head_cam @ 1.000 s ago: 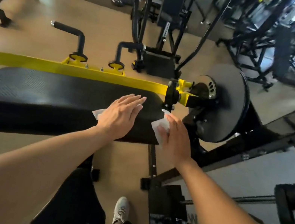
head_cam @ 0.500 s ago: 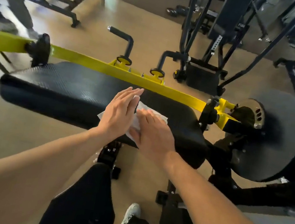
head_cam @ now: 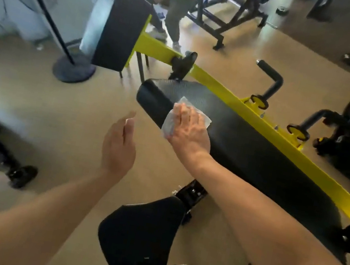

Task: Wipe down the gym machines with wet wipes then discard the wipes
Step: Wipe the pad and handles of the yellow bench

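Observation:
A long black padded bench on a yellow frame runs from the centre toward the lower right. My right hand lies flat near the pad's left end and presses a white wet wipe onto it. The wipe sticks out past the fingers on the left and the far side. My left hand hovers over the floor to the left of the pad, touching nothing. Its fingers are held together, and a sliver of white wipe shows at them.
A black upright pad stands at the frame's far left end. Beyond it a stand with a round base rests on the floor. A person sits at a machine in the back. Two black handles rise behind the bench. My black-clad knee is below.
My right hand has slid the wipe left along the pad to its left end. My left hand has lifted off the pad and now hangs over the floor. My view has swung left.

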